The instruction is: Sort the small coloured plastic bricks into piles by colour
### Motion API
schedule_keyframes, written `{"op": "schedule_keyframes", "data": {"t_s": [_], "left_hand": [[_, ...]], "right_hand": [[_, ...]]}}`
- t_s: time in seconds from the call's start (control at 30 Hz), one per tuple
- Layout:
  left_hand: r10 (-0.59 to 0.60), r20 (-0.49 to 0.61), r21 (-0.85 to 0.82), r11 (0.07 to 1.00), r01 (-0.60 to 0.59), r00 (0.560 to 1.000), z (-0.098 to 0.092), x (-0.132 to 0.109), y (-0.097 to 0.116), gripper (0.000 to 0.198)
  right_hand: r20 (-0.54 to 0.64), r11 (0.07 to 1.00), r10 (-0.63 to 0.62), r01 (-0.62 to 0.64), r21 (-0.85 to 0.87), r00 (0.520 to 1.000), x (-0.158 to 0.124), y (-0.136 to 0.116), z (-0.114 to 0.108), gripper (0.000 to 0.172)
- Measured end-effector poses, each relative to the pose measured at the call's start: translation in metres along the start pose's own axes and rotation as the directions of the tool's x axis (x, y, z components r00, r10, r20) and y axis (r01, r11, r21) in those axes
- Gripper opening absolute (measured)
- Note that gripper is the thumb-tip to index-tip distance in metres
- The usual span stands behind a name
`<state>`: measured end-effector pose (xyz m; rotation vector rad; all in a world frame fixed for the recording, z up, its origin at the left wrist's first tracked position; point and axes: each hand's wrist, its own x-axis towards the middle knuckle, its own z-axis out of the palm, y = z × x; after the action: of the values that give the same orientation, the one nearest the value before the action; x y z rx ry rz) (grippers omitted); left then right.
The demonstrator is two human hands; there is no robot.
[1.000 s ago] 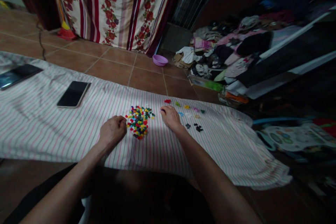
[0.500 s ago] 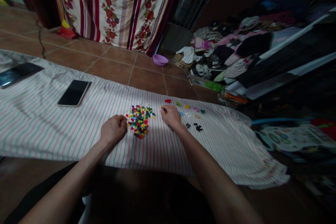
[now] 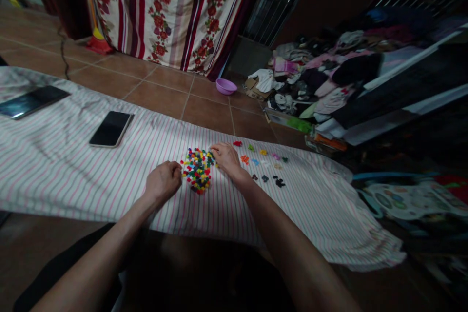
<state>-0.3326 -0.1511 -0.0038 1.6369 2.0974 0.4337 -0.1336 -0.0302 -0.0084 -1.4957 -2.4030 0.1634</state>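
Note:
A mixed pile of tiny coloured cubes [image 3: 197,170] lies on the striped cloth [image 3: 109,180]. Against its left edge rests my left hand [image 3: 164,181], its fingers curled closed; whether anything is inside them is hidden. My right hand [image 3: 227,160] reaches the pile's upper right side with thumb and fingers pinched together, and what they hold, if anything, is too small to make out. Right of that hand are small one-colour groups, among them red cubes [image 3: 237,144], orange cubes [image 3: 244,159], yellow cubes [image 3: 263,152], blue cubes [image 3: 255,161] and black cubes [image 3: 279,182].
Left of the pile a phone [image 3: 111,129] lies on the cloth, with a larger dark-screened device [image 3: 32,101] beyond it. On the tiled floor stand a purple basin [image 3: 226,87] and a red dustpan [image 3: 100,46]. Clothes [image 3: 314,73] are heaped at the right.
My right hand has moved left, from beside the sorted groups to the pile's edge, uncovering the orange cubes. My left hand stays by the pile. The whole view has shifted slightly.

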Motion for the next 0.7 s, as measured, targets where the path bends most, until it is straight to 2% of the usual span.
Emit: {"op": "schedule_keyframes", "data": {"t_s": [0.2, 0.43, 0.7], "left_hand": [[0.008, 0.020, 0.009, 1.000, -0.008, 1.000, -0.001, 0.001, -0.001, 0.036], [0.038, 0.029, 0.017, 0.999, -0.039, 0.999, -0.002, 0.002, -0.001, 0.035], [0.056, 0.042, 0.020, 0.998, -0.057, 0.998, -0.004, 0.002, -0.001, 0.035]], "right_hand": [[0.068, 0.994, -0.110, 0.110, 0.001, 0.992, 0.019, -0.040, 0.011, 0.023], [0.181, 0.986, 0.022, 0.008, -0.164, 0.983, 0.030, -0.077, 0.015, 0.024], [0.159, 0.996, 0.047, -0.034, -0.083, 0.986, 0.034, -0.087, 0.021, 0.023]]}}
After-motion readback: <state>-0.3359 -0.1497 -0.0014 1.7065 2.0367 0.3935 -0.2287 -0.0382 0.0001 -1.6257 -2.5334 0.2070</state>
